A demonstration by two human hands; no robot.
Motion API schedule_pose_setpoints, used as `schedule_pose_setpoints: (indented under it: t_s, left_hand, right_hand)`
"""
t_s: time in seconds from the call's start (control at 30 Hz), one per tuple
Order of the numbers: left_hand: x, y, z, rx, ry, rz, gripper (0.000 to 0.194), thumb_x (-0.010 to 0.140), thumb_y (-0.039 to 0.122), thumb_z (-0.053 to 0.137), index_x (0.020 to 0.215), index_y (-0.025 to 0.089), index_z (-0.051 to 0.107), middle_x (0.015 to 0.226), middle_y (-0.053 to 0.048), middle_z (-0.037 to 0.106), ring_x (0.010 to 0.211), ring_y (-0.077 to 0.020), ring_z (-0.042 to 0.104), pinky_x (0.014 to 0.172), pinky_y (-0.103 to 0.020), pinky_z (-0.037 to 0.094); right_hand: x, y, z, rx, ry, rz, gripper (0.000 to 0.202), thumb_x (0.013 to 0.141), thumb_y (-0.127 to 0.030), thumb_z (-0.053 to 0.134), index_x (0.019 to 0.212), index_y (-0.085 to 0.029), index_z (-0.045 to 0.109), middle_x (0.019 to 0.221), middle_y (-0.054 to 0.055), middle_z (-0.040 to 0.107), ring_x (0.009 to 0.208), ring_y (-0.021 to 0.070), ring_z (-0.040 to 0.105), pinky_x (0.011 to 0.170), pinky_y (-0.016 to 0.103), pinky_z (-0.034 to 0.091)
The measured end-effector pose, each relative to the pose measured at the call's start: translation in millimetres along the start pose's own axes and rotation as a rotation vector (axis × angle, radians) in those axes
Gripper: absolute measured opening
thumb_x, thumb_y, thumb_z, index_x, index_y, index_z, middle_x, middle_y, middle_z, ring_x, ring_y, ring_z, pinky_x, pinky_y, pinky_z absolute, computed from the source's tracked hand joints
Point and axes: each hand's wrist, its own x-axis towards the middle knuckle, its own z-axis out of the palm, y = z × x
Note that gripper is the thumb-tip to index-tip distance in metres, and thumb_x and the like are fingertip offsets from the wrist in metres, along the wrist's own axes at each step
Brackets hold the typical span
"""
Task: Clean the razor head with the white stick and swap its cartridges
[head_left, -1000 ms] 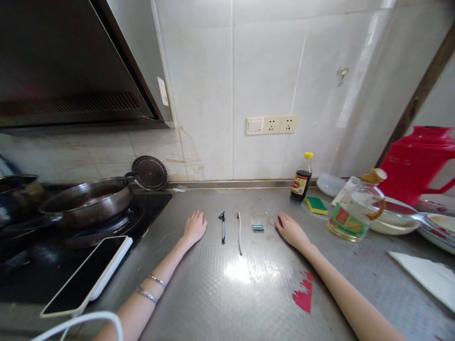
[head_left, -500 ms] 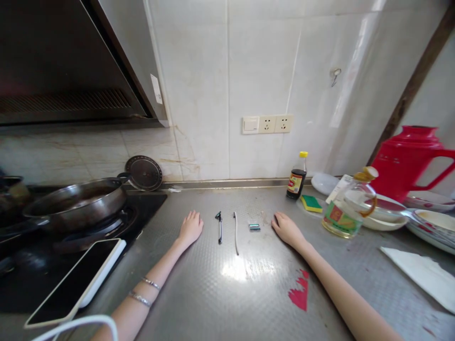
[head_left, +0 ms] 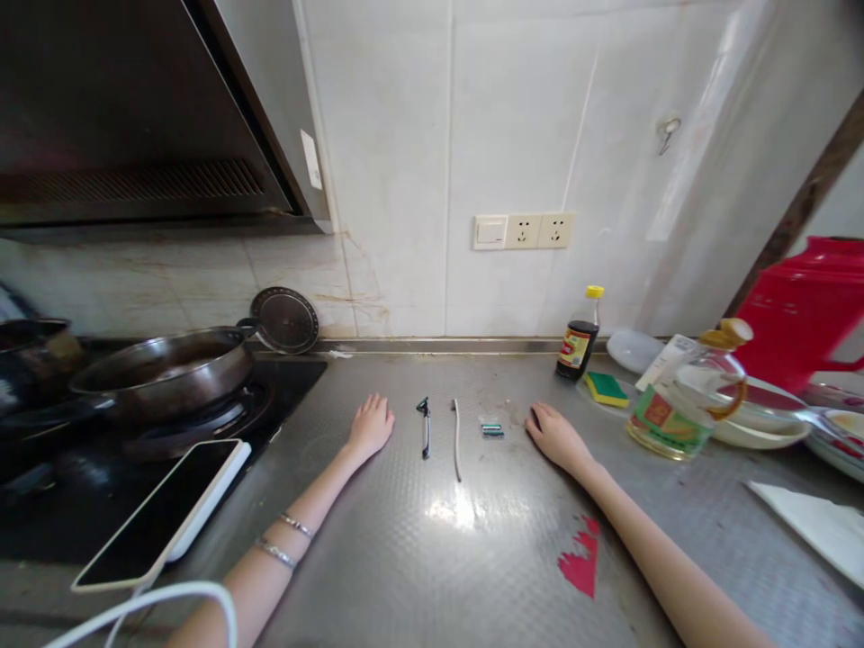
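Left hand (head_left: 370, 427): yours, palm down on counter (head_left: 378, 558), fingers loose, nothing held.
Right hand (head_left: 554, 439): same; blade cartridge (head_left: 492, 431) nearest.
Razor (head_left: 426, 434): right of your left hand, the nearer one; long axis points away from you, head far.
Toothbrush (head_left: 457, 441): between razor and cartridge, roughly parallel.
Bottle (head_left: 576, 349): dark liquid.
Jug (head_left: 671, 416): yellowish liquid, low.
Pan (head_left: 166, 382): contents unclear.

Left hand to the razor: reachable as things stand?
Probably yes. The left hand rests flat just left of the razor, with only bare counter between them. The toothbrush lies on the razor's far side from that hand, so it shouldn't block.
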Motion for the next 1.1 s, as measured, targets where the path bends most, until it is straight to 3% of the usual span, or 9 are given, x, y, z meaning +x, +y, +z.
schedule_pose_setpoints:
  t_s: [0.33,0.47,0.57,0.67,0.73,0.8,0.97,1.1]
  left_hand:
    - [1,-1,2.8,-0.008,-0.002,-0.001,0.042,0.089,0.027,0.03,0.124,0.011,0.045,0.137,-0.014,0.041,0.128,-0.0254,0.034,0.102,-0.039,0.028]
    - [-3,5,-12.3,-0.006,0.061,0.017,0.037,0.086,0.022,0.036,0.118,0.011,0.049,0.131,-0.014,0.047,0.123,-0.0232,0.039,0.101,-0.033,0.03]
    - [-13,22,-30.7,-0.044,0.144,0.044,0.027,0.086,0.025,0.038,0.104,0.016,0.056,0.111,-0.01,0.059,0.108,-0.0215,0.05,0.092,-0.032,0.037]
    - [-26,48,-44.7,-0.085,0.052,0.075,0.026,0.086,0.032,0.039,0.085,0.019,0.061,0.094,-0.007,0.065,0.093,-0.0196,0.057,0.082,-0.03,0.04]
    - [-35,64,-48.7,-0.086,-0.067,0.072,0.031,0.085,0.04,0.04,0.081,0.019,0.063,0.085,-0.006,0.067,0.083,-0.0191,0.061,0.077,-0.029,0.041]
    - [-42,75,-49.0,-0.05,-0.1,0.083,0.033,0.082,0.044,0.044,0.08,0.018,0.064,0.082,-0.008,0.068,0.081,-0.0213,0.062,0.076,-0.031,0.042]
    - [-46,80,-44.0,-0.041,-0.18,0.043,0.032,0.077,0.042,0.048,0.075,0.017,0.067,0.08,-0.011,0.068,0.077,-0.0258,0.064,0.064,-0.031,0.043]
    - [-45,79,-41.5,-0.071,-0.167,0.036,0.028,0.075,0.035,0.048,0.071,0.017,0.068,0.078,-0.012,0.069,0.076,-0.0259,0.064,0.062,-0.031,0.042]
  right_hand:
    - [0,-1,-1,-0.043,-0.017,0.001,0.044,0.086,-0.027,0.036,0.115,0.0,0.055,0.121,0.023,0.054,0.115,0.0269,0.048,0.097,0.034,0.035]
    - [0,0,-1,-0.018,-0.013,0.0,0.042,0.085,-0.027,0.037,0.115,-0.002,0.054,0.121,0.022,0.054,0.114,0.0263,0.049,0.097,0.034,0.034]
    - [0,-1,-2,-0.002,-0.017,0.008,0.041,0.085,-0.026,0.038,0.115,-0.003,0.055,0.121,0.022,0.054,0.114,0.0263,0.049,0.098,0.034,0.033]
    - [0,-2,-4,-0.005,-0.022,0.017,0.041,0.085,-0.026,0.037,0.115,-0.003,0.055,0.122,0.022,0.053,0.114,0.0269,0.048,0.097,0.034,0.033]
    - [0,-3,-4,-0.007,-0.022,0.012,0.041,0.085,-0.026,0.037,0.114,-0.003,0.055,0.122,0.023,0.053,0.113,0.0274,0.049,0.096,0.034,0.034]
    - [0,-3,-5,-0.008,-0.018,0.006,0.042,0.085,-0.026,0.037,0.114,-0.001,0.056,0.12,0.024,0.054,0.113,0.028,0.05,0.096,0.035,0.034]
    - [0,-2,-5,-0.019,-0.02,0.004,0.043,0.086,-0.027,0.036,0.113,-0.001,0.056,0.119,0.024,0.055,0.112,0.0287,0.05,0.095,0.035,0.035]
    - [0,-4,-6,-0.025,-0.015,-0.009,0.042,0.086,-0.026,0.035,0.113,-0.002,0.057,0.12,0.024,0.054,0.113,0.0289,0.05,0.094,0.035,0.036]
